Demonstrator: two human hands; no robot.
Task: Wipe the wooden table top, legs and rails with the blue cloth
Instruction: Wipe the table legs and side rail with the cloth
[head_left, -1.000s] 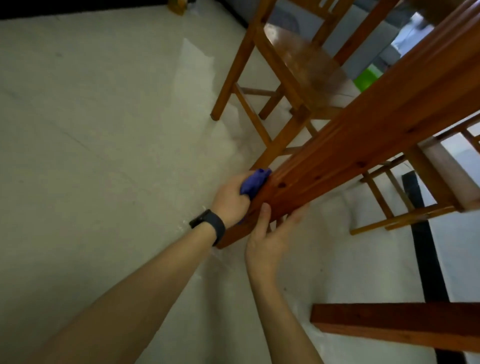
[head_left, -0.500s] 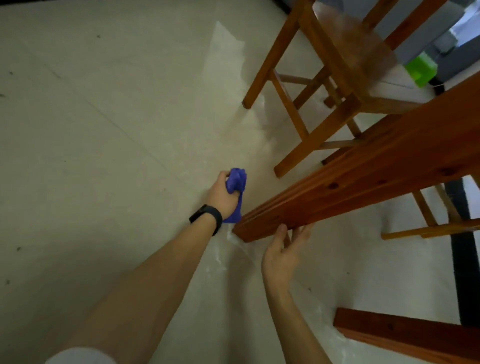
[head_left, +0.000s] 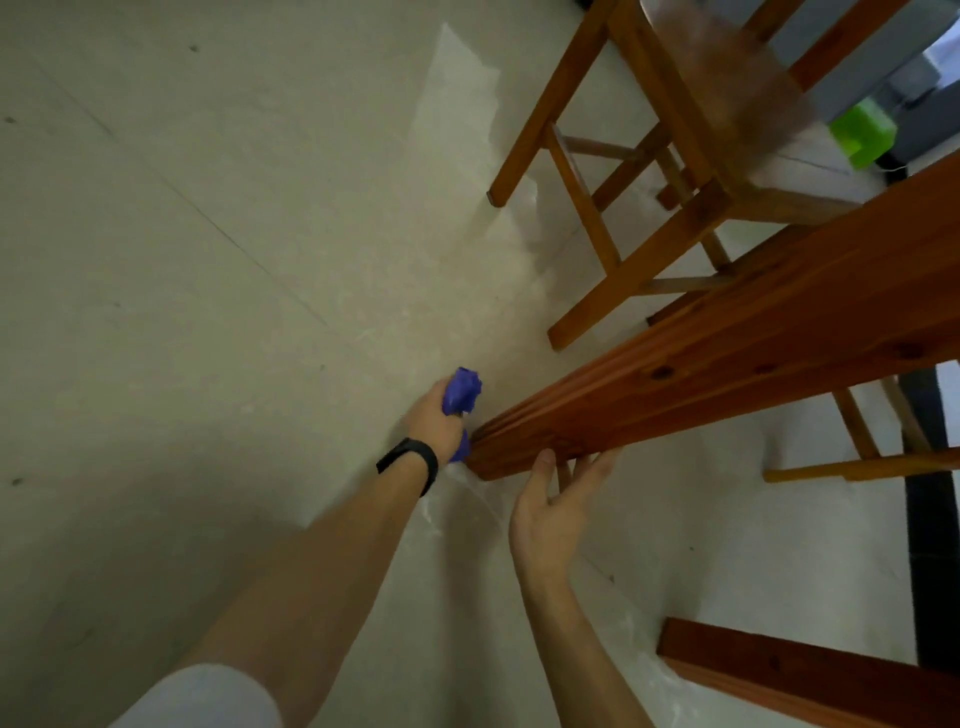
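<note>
Our left hand (head_left: 436, 415) clenches the blue cloth (head_left: 461, 391) into a wad just left of the foot of the table leg (head_left: 727, 374), low by the floor (head_left: 208, 260). The cloth looks soft and light. We judge it best kept bunched in the palm, with a fold free to press on the wood. The leg looks stiff and will not give. Our right hand (head_left: 550, 514) is released, fingers straight, tips touching the leg's near face by its foot. A wooden chair (head_left: 675, 130) stands beyond, far right.
</note>
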